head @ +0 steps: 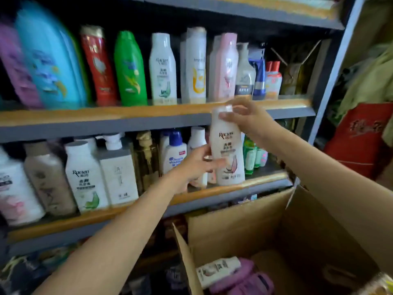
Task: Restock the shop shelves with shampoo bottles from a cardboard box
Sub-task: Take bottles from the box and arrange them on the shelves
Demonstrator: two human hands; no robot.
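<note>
A white shampoo bottle [228, 145] with a pink flower label stands upright at the front right of the lower shelf [263, 180]. My right hand [246, 118] grips its cap from above. My left hand [196, 165] touches its left side near the bottom, fingers spread along it. An open cardboard box [244, 226] sits at the lower right. Inside lie another white bottle [217, 271] and purple bottles [244, 279].
The upper shelf [148, 116] carries a row of purple, blue, red, green, white and pink bottles. The lower shelf holds several white and beige bottles. A red bag [359, 137] and green cloth sit to the right of the grey shelf frame.
</note>
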